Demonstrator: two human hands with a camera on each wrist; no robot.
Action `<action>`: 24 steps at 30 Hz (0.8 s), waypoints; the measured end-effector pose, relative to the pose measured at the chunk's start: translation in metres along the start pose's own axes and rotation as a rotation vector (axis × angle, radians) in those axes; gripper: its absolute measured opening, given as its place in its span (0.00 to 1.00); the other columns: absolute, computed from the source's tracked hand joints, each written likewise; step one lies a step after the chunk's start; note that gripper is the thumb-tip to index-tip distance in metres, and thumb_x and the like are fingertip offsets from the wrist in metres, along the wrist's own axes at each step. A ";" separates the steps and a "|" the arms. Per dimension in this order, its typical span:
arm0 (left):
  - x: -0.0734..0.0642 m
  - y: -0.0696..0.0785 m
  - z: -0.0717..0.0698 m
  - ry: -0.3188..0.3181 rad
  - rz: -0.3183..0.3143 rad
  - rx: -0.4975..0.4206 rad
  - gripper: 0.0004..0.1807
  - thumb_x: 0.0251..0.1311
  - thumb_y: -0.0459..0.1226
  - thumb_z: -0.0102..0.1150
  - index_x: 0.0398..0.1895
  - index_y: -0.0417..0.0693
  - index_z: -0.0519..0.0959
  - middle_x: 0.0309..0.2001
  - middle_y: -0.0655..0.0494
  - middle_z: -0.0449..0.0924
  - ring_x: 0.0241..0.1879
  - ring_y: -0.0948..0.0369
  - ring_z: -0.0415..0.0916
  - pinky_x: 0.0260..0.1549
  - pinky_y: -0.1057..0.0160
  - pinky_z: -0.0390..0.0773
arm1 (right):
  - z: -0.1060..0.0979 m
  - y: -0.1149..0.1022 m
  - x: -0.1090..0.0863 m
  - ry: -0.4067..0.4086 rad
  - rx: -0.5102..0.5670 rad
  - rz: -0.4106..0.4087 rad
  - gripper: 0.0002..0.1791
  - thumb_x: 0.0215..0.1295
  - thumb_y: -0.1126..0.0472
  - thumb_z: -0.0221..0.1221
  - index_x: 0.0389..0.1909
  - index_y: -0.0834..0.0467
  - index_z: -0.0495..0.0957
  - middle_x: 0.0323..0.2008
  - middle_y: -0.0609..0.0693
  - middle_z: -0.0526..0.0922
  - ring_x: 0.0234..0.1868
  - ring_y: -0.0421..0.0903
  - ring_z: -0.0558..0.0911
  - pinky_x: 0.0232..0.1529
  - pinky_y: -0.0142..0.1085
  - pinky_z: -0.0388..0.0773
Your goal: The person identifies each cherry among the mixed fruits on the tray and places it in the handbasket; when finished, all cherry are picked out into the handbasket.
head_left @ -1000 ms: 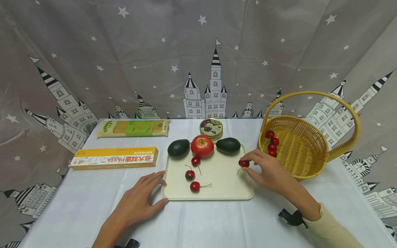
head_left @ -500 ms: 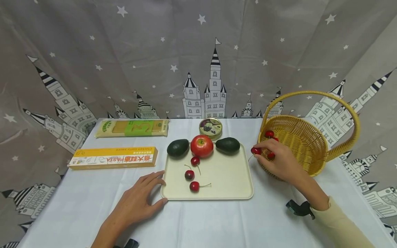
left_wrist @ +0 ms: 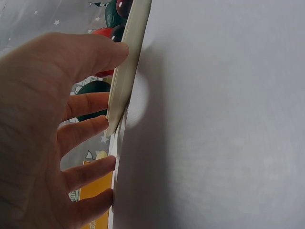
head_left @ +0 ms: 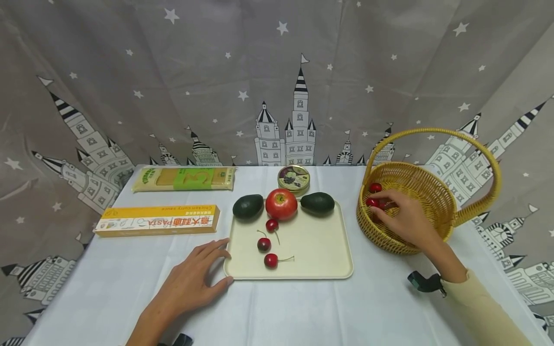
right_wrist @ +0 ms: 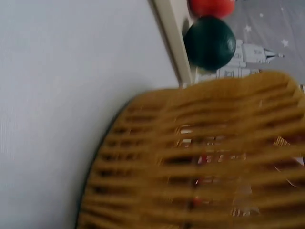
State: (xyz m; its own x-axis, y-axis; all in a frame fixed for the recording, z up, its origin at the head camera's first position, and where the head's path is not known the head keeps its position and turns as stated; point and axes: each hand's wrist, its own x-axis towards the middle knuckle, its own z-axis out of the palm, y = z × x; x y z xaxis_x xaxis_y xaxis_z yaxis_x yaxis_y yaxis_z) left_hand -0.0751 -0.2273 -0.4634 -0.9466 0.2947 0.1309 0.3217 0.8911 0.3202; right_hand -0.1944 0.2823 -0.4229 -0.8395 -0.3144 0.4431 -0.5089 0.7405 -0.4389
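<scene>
Right hand [head_left: 407,220] pinches a cherry [head_left: 371,202] inside the basket [head_left: 383,237]; release seems due. Left hand [head_left: 195,276], fingers relaxed, touches tray's [head_left: 311,252] left edge.

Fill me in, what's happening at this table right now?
A person's right hand reaches into the wicker basket, pinching a red cherry just inside the rim; whether it touches the bottom is hard to tell. At least one more cherry lies in there. The left hand touches the left edge of the cream tray. Three stemmed cherries remain on that tray, and along its far side sit two avocados with a round red fruit between.
</scene>
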 end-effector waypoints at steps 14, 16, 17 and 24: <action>0.000 0.000 0.000 0.008 0.010 0.002 0.24 0.58 0.54 0.77 0.55 0.63 0.82 0.76 0.61 0.73 0.71 0.50 0.73 0.49 0.41 0.85 | -0.014 0.028 0.004 -0.053 -0.041 0.046 0.16 0.66 0.66 0.74 0.52 0.64 0.85 0.47 0.61 0.90 0.44 0.60 0.90 0.43 0.57 0.88; 0.000 -0.001 0.000 0.015 0.016 0.001 0.24 0.59 0.54 0.77 0.55 0.63 0.82 0.76 0.61 0.74 0.71 0.50 0.74 0.48 0.41 0.85 | -0.016 0.033 0.005 -0.065 -0.054 0.060 0.17 0.66 0.65 0.74 0.53 0.64 0.85 0.47 0.62 0.90 0.44 0.62 0.89 0.44 0.58 0.87; 0.000 -0.001 -0.001 0.014 0.016 0.000 0.24 0.59 0.54 0.77 0.55 0.63 0.82 0.76 0.62 0.73 0.71 0.50 0.73 0.48 0.42 0.85 | -0.018 0.036 0.006 -0.074 -0.054 0.072 0.17 0.67 0.65 0.74 0.54 0.65 0.85 0.48 0.63 0.89 0.44 0.62 0.89 0.44 0.59 0.87; 0.000 -0.001 0.000 0.013 0.018 -0.001 0.24 0.59 0.55 0.77 0.56 0.64 0.82 0.76 0.62 0.73 0.71 0.51 0.74 0.46 0.42 0.85 | -0.025 0.051 0.009 -0.134 -0.030 0.128 0.17 0.69 0.66 0.71 0.55 0.66 0.84 0.49 0.65 0.88 0.47 0.66 0.89 0.47 0.61 0.86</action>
State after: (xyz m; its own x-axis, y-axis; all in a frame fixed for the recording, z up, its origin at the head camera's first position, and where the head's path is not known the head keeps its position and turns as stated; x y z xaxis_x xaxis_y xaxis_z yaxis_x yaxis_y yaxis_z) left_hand -0.0752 -0.2285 -0.4640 -0.9402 0.3064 0.1490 0.3390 0.8852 0.3187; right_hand -0.2234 0.3320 -0.4221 -0.9160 -0.2908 0.2764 -0.3918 0.7966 -0.4604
